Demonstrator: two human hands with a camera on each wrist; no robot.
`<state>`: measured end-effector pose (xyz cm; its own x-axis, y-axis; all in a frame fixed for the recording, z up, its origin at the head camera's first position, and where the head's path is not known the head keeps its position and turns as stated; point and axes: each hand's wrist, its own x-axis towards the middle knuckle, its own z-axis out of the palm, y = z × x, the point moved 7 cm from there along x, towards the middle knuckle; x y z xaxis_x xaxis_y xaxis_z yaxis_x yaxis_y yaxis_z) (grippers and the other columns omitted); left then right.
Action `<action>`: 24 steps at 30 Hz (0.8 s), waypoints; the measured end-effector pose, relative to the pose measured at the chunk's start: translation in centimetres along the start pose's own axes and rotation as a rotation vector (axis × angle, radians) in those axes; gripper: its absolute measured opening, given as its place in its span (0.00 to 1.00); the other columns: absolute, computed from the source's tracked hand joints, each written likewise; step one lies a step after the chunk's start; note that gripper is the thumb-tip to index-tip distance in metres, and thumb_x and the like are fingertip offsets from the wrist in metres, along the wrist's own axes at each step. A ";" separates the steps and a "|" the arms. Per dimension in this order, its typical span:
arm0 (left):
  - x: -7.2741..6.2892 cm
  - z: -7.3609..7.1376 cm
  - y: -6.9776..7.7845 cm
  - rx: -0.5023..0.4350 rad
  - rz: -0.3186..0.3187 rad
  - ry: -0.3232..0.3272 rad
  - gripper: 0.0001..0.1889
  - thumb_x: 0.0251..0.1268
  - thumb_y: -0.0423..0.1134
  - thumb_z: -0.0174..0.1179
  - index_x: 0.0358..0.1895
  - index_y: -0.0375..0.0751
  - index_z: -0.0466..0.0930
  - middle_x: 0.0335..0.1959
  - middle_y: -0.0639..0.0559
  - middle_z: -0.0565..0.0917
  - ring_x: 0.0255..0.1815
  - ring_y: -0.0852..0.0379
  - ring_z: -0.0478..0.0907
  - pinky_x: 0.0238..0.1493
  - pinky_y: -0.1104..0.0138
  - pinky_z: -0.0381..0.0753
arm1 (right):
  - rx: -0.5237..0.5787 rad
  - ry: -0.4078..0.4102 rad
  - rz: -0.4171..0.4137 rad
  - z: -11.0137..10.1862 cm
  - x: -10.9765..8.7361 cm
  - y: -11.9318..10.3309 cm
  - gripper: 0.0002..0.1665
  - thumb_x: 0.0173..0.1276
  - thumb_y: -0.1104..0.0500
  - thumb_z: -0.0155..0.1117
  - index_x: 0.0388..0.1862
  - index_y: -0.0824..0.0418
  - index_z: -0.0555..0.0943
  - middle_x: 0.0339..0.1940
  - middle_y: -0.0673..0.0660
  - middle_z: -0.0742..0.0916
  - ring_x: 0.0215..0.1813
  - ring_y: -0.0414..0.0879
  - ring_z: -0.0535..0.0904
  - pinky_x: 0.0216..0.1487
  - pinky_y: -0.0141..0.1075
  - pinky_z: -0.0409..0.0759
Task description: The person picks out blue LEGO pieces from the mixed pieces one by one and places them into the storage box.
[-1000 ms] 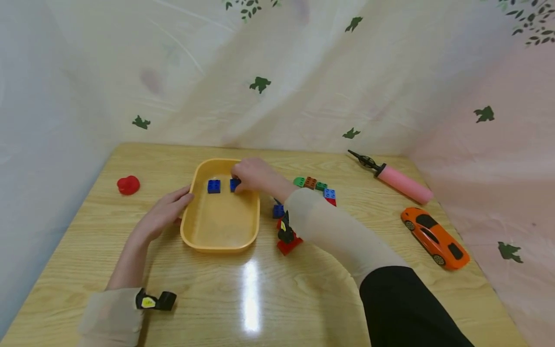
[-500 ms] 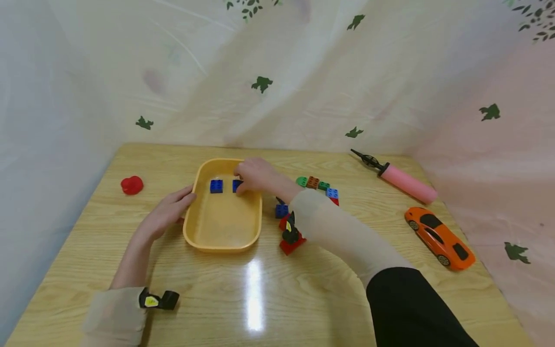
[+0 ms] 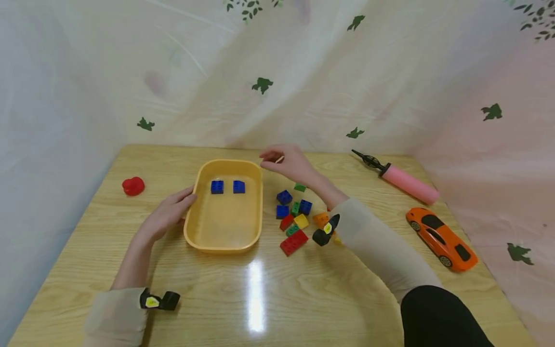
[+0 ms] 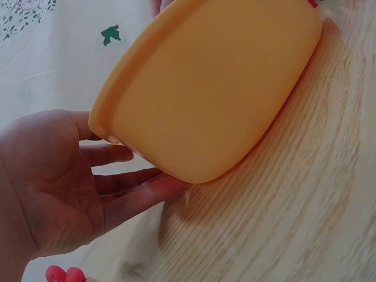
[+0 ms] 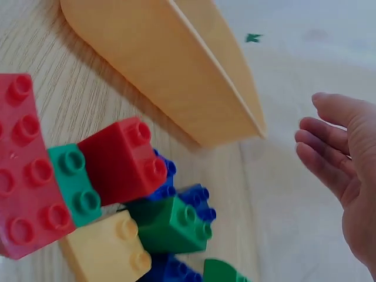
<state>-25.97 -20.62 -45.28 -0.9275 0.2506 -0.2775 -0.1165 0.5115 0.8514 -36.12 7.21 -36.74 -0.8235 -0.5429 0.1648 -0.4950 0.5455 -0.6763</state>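
Observation:
My left hand [image 3: 171, 209] rests against the left side of a yellow plastic tray [image 3: 223, 251]. In the left wrist view, the left hand's fingers [image 4: 135, 202] lie mostly straight along the tray's outer wall, one digit's tip hidden at the rim. Inside the tray two dark blue building blocks sit side by side: the left block [image 3: 217, 187] and the right block [image 3: 239, 187]. Above the table, just beyond the tray's far right corner, my right hand [image 3: 288, 161] is raised with loosely bent fingers and nothing in them. The right wrist view also shows the right hand [image 5: 355, 158] holding nothing.
Right of the tray lies a pile of building blocks, among them a long red block [image 3: 294, 242], a yellow block [image 3: 301, 221] and blue ones. Farther right are a pink hand pump [image 3: 407, 183] and an orange toy car [image 3: 442, 238]. A red object [image 3: 133, 186] lies at left.
My right hand has let go of the right blue block and moved up and right, out of the tray. More of the block pile shows now. The left hand stays at the tray.

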 end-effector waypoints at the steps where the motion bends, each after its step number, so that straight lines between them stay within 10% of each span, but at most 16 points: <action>1: 0.0 0.0 0.0 -0.001 -0.003 0.000 0.35 0.86 0.57 0.36 0.84 0.40 0.46 0.80 0.29 0.60 0.67 0.38 0.76 0.55 0.55 0.88 | 0.017 0.011 0.009 -0.3 -0.4 0.3 0.17 0.74 0.53 0.68 0.57 0.58 0.86 0.49 0.56 0.92 0.49 0.47 0.86 0.53 0.40 0.86; 24: -0.3 0.0 0.0 0.005 -0.026 0.011 0.35 0.86 0.56 0.37 0.84 0.42 0.46 0.83 0.32 0.57 0.71 0.37 0.72 0.61 0.51 0.85 | 0.193 0.050 0.148 -3.5 -9.1 4.9 0.24 0.74 0.55 0.68 0.67 0.55 0.80 0.61 0.63 0.87 0.57 0.53 0.85 0.57 0.43 0.87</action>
<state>-25.70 -20.64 -45.21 -0.9280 0.2280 -0.2945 -0.1388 0.5221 0.8415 -32.05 17.07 -39.05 -0.8982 -0.4311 0.0854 -0.3093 0.4821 -0.8197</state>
